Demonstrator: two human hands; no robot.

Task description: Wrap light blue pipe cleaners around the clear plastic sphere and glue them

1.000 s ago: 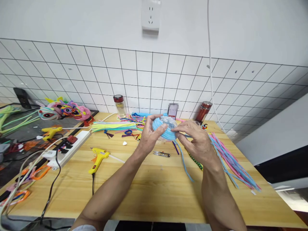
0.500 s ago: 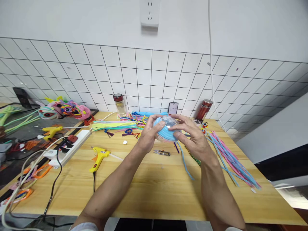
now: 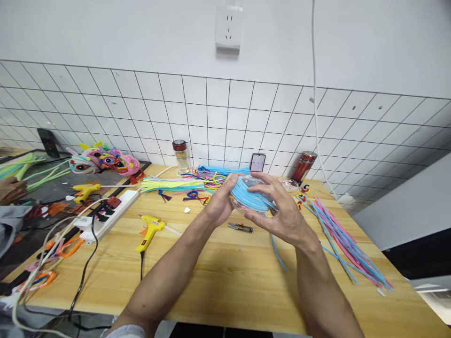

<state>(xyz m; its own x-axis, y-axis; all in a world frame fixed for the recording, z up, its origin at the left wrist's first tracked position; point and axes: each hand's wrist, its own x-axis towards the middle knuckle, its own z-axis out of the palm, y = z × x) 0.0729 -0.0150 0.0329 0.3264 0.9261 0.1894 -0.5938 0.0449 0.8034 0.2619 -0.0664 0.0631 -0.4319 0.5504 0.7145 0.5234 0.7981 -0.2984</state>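
We have our right fingers [image 3: 262, 188] spread part-way, laid over the blue coils of a clear ball [image 3: 248, 195], with the thumb along its lower edge, so the right hand [image 3: 282, 204] holds it from that side. Our left hand [image 3: 220, 202] is curled round the other side, thumb uppermost, its grip closed on the ball; we cannot tell where its hidden fingers lie. The ball is in the air between our two hands, above the table [image 3: 229, 291].

Below our right hand a blue stem [image 3: 279, 256] runs down; we cannot tell whether it joins the coils. Snips [image 3: 240, 227] lie just beneath the ball, and to our left is a yellow glue gun [image 3: 151, 232]. To our right lie pink and blue stems [image 3: 345, 239] in a loose bundle.

Farther back we have yellow and green stems [image 3: 172, 184], a glass bottle [image 3: 182, 159], an upright phone [image 3: 258, 163] and a red flask [image 3: 305, 166]. Beyond the power strip [image 3: 114, 216], on the dark surface, are a second glue gun [image 3: 84, 192] and colourful fuzzy heads [image 3: 105, 160]. At the far left edge, a co-worker's hand [image 3: 12, 191] is near pale green stems [image 3: 52, 176].
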